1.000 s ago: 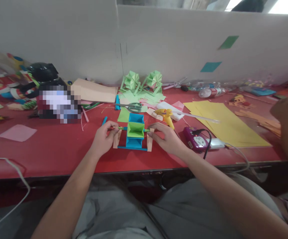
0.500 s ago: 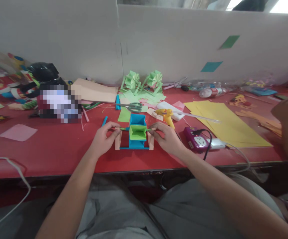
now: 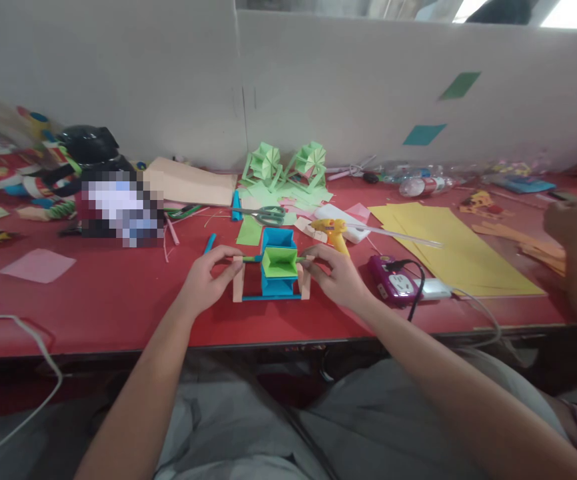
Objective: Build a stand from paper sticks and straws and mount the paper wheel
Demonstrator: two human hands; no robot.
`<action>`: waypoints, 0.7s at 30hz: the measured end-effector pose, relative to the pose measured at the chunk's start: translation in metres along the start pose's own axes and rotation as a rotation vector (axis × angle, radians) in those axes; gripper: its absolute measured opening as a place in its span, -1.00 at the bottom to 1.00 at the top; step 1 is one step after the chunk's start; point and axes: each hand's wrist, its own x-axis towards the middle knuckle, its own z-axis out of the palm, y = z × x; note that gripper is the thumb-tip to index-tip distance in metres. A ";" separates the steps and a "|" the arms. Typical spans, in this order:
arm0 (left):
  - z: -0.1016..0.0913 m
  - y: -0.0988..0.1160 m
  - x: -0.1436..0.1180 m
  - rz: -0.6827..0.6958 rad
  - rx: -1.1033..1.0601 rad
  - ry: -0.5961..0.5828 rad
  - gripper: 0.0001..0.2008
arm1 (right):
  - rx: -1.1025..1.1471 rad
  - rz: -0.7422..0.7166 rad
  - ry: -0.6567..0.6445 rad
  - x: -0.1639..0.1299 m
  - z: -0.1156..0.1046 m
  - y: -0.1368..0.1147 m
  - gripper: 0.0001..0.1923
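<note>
Before me stands a folded paper wheel (image 3: 279,262) with blue and lime-green sections, mounted on a green paper rod (image 3: 251,259) between beige paper uprights (image 3: 238,283). A thin blue paper bar (image 3: 271,298) joins the uprights low down. My left hand (image 3: 211,277) is closed, thumb and fingers pinching the rod's left end at the top of the left upright. At the other end, my right hand (image 3: 336,273) pinches the rod beside the right upright. My fingertips partly hide both rod ends.
Behind the wheel lie scissors (image 3: 268,215), a yellow glue gun (image 3: 336,230) and two light-green paper wheels (image 3: 264,160). To the right are a purple power socket (image 3: 393,280), yellow sheets (image 3: 448,247) and another person's hand (image 3: 576,223). A pink paper (image 3: 37,265) lies left.
The paper wheel has shifted slightly right along with its frame, and its green section has turned a little. Both hands keep their pinch at the rod ends.
</note>
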 end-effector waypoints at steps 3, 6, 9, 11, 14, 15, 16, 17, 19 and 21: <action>0.000 0.001 0.000 0.009 0.022 0.000 -0.76 | 0.002 0.005 -0.015 0.000 -0.001 0.000 -0.90; 0.001 0.001 0.000 0.053 0.058 0.008 -0.79 | -0.006 -0.005 -0.034 0.001 -0.001 -0.001 -0.90; 0.003 0.003 0.001 0.110 0.080 0.018 -0.82 | -0.021 -0.022 -0.047 0.001 -0.002 -0.003 -0.91; 0.004 0.005 0.003 0.123 0.082 0.005 -0.82 | -0.026 -0.025 -0.053 0.002 -0.003 -0.004 -0.90; 0.005 0.008 0.005 0.127 0.081 -0.036 -0.82 | -0.026 -0.020 -0.065 0.002 -0.003 -0.005 -0.88; 0.006 0.009 0.007 0.129 0.077 -0.050 -0.82 | -0.029 -0.019 -0.065 0.002 -0.003 -0.004 -0.88; 0.006 0.009 0.008 0.131 0.073 -0.062 -0.82 | -0.034 -0.017 -0.063 0.002 -0.003 -0.004 -0.88; 0.006 0.010 0.009 0.132 0.069 -0.072 -0.82 | -0.039 -0.014 -0.061 0.002 -0.003 -0.004 -0.88; 0.007 0.010 0.010 0.131 0.068 -0.075 -0.81 | -0.046 -0.007 -0.054 0.001 -0.003 -0.004 -0.87; 0.007 0.009 0.011 0.128 0.077 -0.056 -0.80 | -0.044 -0.001 -0.049 0.001 -0.002 -0.004 -0.86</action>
